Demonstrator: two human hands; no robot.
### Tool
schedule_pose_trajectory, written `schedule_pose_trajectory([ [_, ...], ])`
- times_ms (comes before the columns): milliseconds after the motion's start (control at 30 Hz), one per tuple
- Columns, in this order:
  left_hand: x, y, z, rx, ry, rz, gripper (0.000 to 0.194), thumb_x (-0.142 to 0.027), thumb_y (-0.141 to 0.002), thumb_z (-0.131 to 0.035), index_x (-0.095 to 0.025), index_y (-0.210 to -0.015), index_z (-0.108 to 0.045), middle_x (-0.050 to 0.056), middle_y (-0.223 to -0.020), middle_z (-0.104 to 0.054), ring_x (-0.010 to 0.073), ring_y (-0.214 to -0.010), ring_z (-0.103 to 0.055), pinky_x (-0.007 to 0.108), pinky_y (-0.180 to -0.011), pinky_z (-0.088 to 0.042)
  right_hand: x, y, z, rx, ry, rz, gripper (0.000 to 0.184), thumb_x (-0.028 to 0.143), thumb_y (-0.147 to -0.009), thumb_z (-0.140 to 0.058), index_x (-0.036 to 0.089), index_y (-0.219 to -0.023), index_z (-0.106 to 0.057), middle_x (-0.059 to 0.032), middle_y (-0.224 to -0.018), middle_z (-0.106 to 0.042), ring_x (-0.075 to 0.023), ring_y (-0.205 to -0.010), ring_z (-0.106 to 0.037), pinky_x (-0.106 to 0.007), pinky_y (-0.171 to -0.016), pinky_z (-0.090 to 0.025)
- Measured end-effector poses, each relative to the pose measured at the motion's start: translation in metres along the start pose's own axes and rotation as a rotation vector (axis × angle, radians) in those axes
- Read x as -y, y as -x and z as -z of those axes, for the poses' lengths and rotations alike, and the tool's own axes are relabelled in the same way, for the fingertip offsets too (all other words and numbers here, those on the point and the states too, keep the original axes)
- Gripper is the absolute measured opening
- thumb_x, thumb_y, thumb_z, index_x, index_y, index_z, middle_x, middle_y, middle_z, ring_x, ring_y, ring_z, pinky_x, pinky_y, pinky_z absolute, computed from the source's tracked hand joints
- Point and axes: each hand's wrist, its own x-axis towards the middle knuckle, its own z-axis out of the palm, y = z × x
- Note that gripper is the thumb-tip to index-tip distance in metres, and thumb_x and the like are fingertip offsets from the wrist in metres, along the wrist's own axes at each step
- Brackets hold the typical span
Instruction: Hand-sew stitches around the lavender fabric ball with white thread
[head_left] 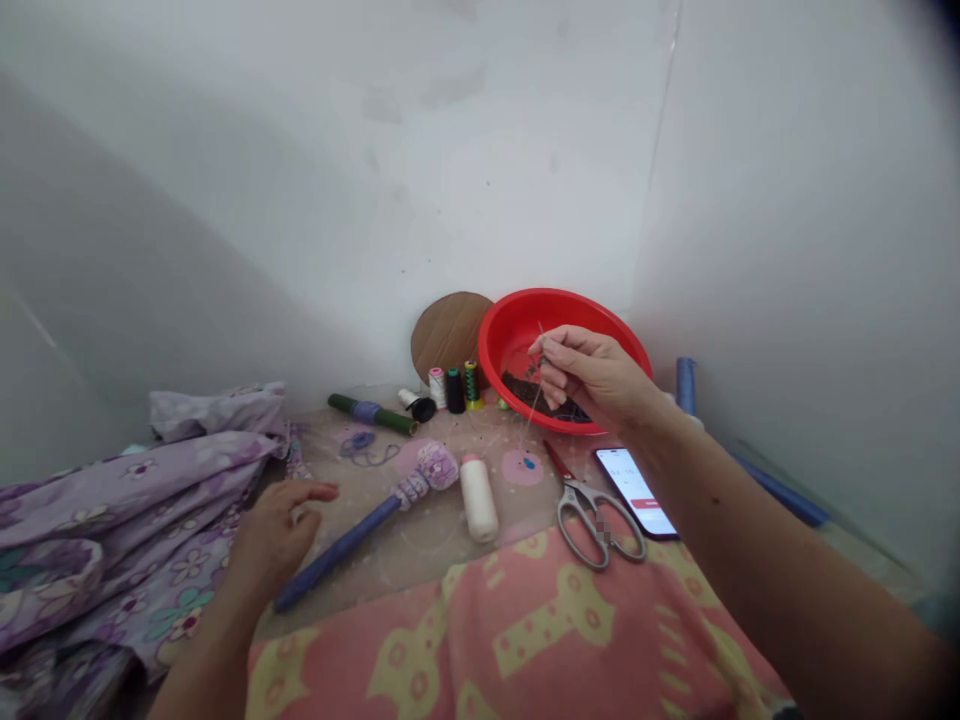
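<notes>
My right hand (581, 372) is raised in front of a red plastic basin (517, 330), its fingers pinched on a thin needle with a fine thread (534, 405) hanging down from it. My left hand (276, 530) rests low on the surface beside purple flowered fabric (112, 520), fingers loosely curled with the forefinger stretched out, holding nothing that I can see. A blue stick with a knitted purple end (360, 530) lies just right of that hand. A white thread spool (478, 497) lies on its side between the two hands.
Scissors (596, 518) and a lit phone (636, 490) lie under my right forearm. Upright thread spools (454, 388), a green roll (373, 414) and a brown cardboard disc (448, 332) stand against the white wall corner. Pink and yellow patterned cloth (510, 640) covers the near foreground.
</notes>
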Motion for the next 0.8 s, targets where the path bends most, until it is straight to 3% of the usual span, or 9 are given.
schedule_pose_trajectory([
  [33, -0.008, 0.0, 0.002, -0.094, 0.043, 0.001, 0.023, -0.024, -0.065, -0.047, -0.018, -0.082, -0.06, 0.006, -0.099, -0.059, 0.0229, -0.101, -0.047, 0.03, -0.089, -0.032, 0.002, 0.0, -0.006, 0.022, 0.01, 0.008, 0.014, 0.032, -0.075, -0.053, 0.018, -0.077, -0.055, 0.0069, -0.048, -0.041, -0.0055, -0.041, -0.041, -0.019, -0.043, -0.037],
  [67, -0.02, 0.001, 0.001, -0.115, 0.114, 0.011, 0.025, -0.028, -0.067, -0.048, -0.018, -0.088, -0.059, 0.006, -0.1, -0.059, 0.0227, -0.099, -0.048, 0.031, -0.089, -0.032, 0.003, 0.0, -0.013, 0.044, 0.017, 0.015, 0.015, 0.032, -0.075, -0.053, 0.018, -0.077, -0.055, 0.0067, -0.048, -0.041, -0.0054, -0.042, -0.041, -0.019, -0.043, -0.037],
  [133, -0.05, 0.004, -0.007, -0.045, 0.394, -0.057, 0.029, -0.034, -0.071, -0.048, -0.017, -0.094, -0.056, 0.006, -0.101, -0.059, 0.0207, -0.098, -0.049, 0.03, -0.088, -0.034, 0.002, -0.001, -0.028, 0.084, 0.02, 0.027, 0.016, 0.032, -0.075, -0.052, 0.018, -0.077, -0.056, 0.0066, -0.049, -0.041, -0.0053, -0.042, -0.041, -0.019, -0.043, -0.038],
  [267, -0.118, 0.012, -0.036, 0.249, 0.96, -0.198, 0.034, -0.037, -0.077, -0.044, -0.018, -0.103, -0.054, 0.006, -0.111, -0.054, 0.0181, -0.101, -0.048, 0.029, -0.086, -0.036, -0.001, -0.003, -0.057, 0.138, -0.001, 0.049, 0.016, 0.033, -0.076, -0.051, 0.018, -0.078, -0.056, 0.0069, -0.049, -0.041, -0.0055, -0.044, -0.043, -0.02, -0.047, -0.042],
  [367, -0.143, 0.015, -0.044, 0.452, 1.17, -0.183, 0.034, -0.041, -0.075, -0.047, -0.014, -0.093, -0.057, 0.004, -0.073, -0.06, 0.014, -0.073, -0.056, 0.027, -0.069, -0.042, 0.001, -0.004, -0.065, 0.105, -0.034, 0.066, 0.016, 0.033, -0.075, -0.051, 0.018, -0.077, -0.055, 0.007, -0.05, -0.041, -0.0054, -0.045, -0.044, -0.021, -0.051, -0.044],
  [433, -0.143, 0.016, -0.04, 0.455, 1.177, -0.145, 0.026, -0.039, -0.071, -0.052, -0.013, -0.067, -0.055, -0.005, -0.044, -0.043, 0.0079, -0.048, -0.047, 0.022, -0.055, -0.04, 0.006, -0.005, -0.062, 0.044, -0.066, 0.076, 0.015, 0.033, -0.075, -0.052, 0.019, -0.077, -0.054, 0.0075, -0.051, -0.039, -0.0052, -0.045, -0.044, -0.024, -0.054, -0.046],
  [500, -0.134, 0.016, -0.034, 0.428, 1.133, -0.101, 0.028, -0.038, -0.069, -0.056, -0.014, -0.056, -0.049, -0.008, -0.039, -0.035, 0.0033, -0.038, -0.034, 0.019, -0.047, -0.035, 0.011, -0.005, -0.053, -0.045, -0.099, 0.098, 0.013, 0.032, -0.074, -0.053, 0.019, -0.078, -0.053, 0.0081, -0.05, -0.038, -0.005, -0.045, -0.043, -0.025, -0.055, -0.048],
  [600, -0.115, 0.016, -0.029, 0.379, 1.045, -0.084, 0.03, -0.037, -0.066, -0.058, -0.014, -0.052, -0.045, -0.007, -0.04, -0.036, 0.003, -0.039, -0.034, 0.018, -0.044, -0.031, 0.018, -0.007, -0.035, -0.227, -0.122, 0.174, 0.011, 0.03, -0.074, -0.054, 0.02, -0.077, -0.053, 0.0082, -0.05, -0.037, -0.0051, -0.045, -0.043, -0.024, -0.054, -0.047],
  [800, -0.095, 0.019, -0.034, 0.402, 0.895, -0.063, 0.026, -0.037, -0.068, -0.056, -0.014, -0.058, -0.053, -0.005, -0.041, -0.043, 0.0054, -0.043, -0.04, 0.018, -0.046, -0.029, 0.028, -0.011, -0.003, -0.522, -0.09, 0.35, 0.009, 0.031, -0.075, -0.053, 0.022, -0.075, -0.052, 0.0072, -0.053, -0.043, -0.0064, -0.05, -0.047, -0.024, -0.056, -0.047],
])
